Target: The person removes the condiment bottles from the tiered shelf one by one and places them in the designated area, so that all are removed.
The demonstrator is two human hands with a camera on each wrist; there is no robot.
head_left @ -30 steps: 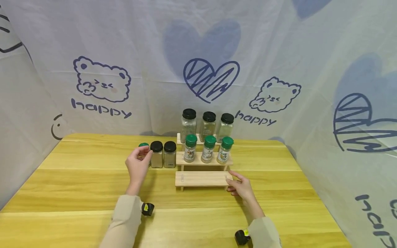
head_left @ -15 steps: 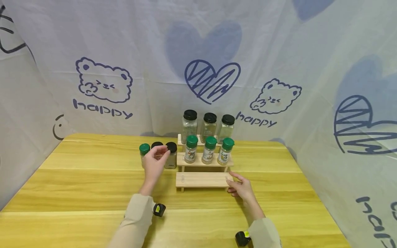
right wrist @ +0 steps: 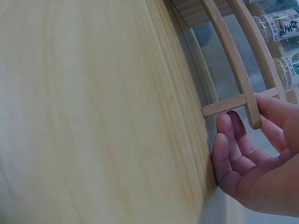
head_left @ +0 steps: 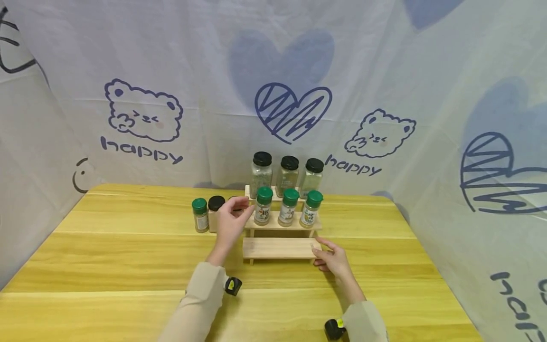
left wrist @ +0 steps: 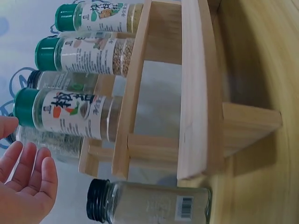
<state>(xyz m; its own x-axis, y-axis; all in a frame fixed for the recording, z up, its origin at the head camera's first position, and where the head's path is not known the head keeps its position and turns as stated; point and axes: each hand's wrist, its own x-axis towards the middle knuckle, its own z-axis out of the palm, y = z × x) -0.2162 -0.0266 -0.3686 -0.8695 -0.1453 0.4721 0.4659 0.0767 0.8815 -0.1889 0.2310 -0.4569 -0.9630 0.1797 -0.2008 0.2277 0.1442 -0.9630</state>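
Note:
A three-tier wooden spice rack [head_left: 278,247] stands on the table, with its lowest shelf bare. My left hand [head_left: 231,223] holds nothing. It hovers at the rack's left end, fingers loosely bent, close to the green-capped spice jar [left wrist: 77,112] on the middle shelf. In the head view it partly covers a black-capped jar [left wrist: 149,203] standing beside the rack. My right hand [head_left: 333,259] grips the right end of the lowest shelf, thumb on top and curled fingers below, as the right wrist view [right wrist: 252,154] also catches.
Three black-capped jars [head_left: 287,176] line the top shelf; two more green-capped jars [head_left: 288,208] share the middle one. Left of the rack stand another green-capped jar [head_left: 201,219] and a black-capped jar [head_left: 216,203]. A printed cloth [head_left: 205,57] hangs behind the wooden table [head_left: 107,256].
My left hand has moved right, from the green-capped jar at the far left past the black-capped jars to the rack's left end. My right hand keeps its grip on the rack.

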